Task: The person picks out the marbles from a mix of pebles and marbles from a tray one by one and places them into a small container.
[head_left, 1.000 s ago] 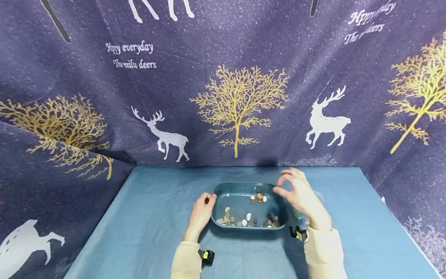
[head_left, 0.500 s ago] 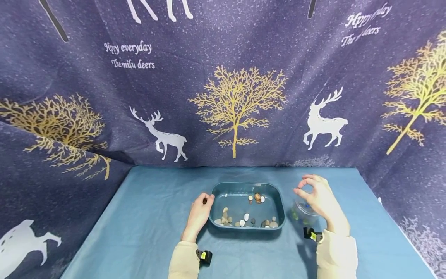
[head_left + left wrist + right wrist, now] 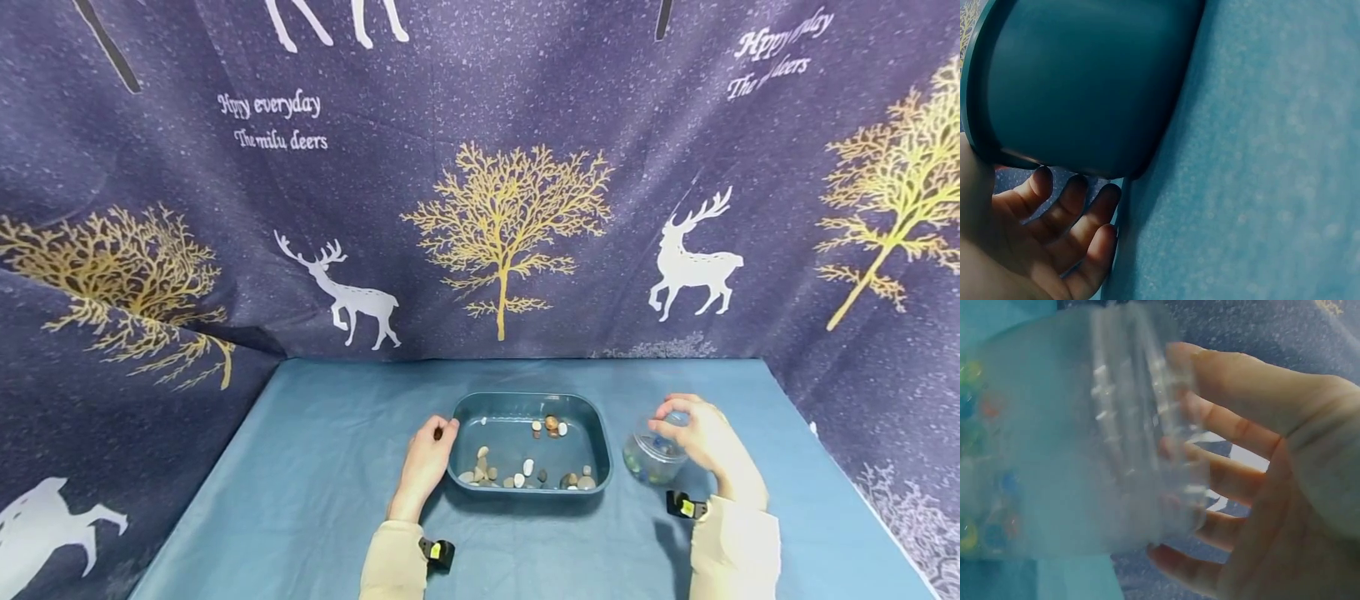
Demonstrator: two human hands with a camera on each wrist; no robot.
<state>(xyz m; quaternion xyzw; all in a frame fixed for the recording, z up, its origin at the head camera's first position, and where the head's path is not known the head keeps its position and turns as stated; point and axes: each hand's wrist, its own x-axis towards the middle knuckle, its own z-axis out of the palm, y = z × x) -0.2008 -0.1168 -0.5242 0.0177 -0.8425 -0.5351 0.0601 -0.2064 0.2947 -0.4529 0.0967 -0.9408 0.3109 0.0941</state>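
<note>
My left hand (image 3: 426, 457) grips the left end of a teal oblong tray (image 3: 529, 490). In the left wrist view the thumb lies over the tray's rim and the curled fingers (image 3: 1088, 222) meet its outer wall. Several pebbles (image 3: 528, 467) in white, tan, brown and grey lie in the tray. My right hand (image 3: 701, 433) is bent over the mouth of a clear jar (image 3: 651, 458). Its fingertips overlap the threaded rim in the right wrist view; I cannot tell whether they pinch anything. Coloured marbles (image 3: 969, 403) sit at the jar's bottom.
The tray and jar stand side by side on a blue cloth-covered table (image 3: 337, 483). A dark blue curtain (image 3: 450, 100) with deer and trees hangs along the back and down both sides.
My right hand has moved from the tray's right rim to the right and down, reaching the jar's mouth. My left hand stays at the tray's left end.
</note>
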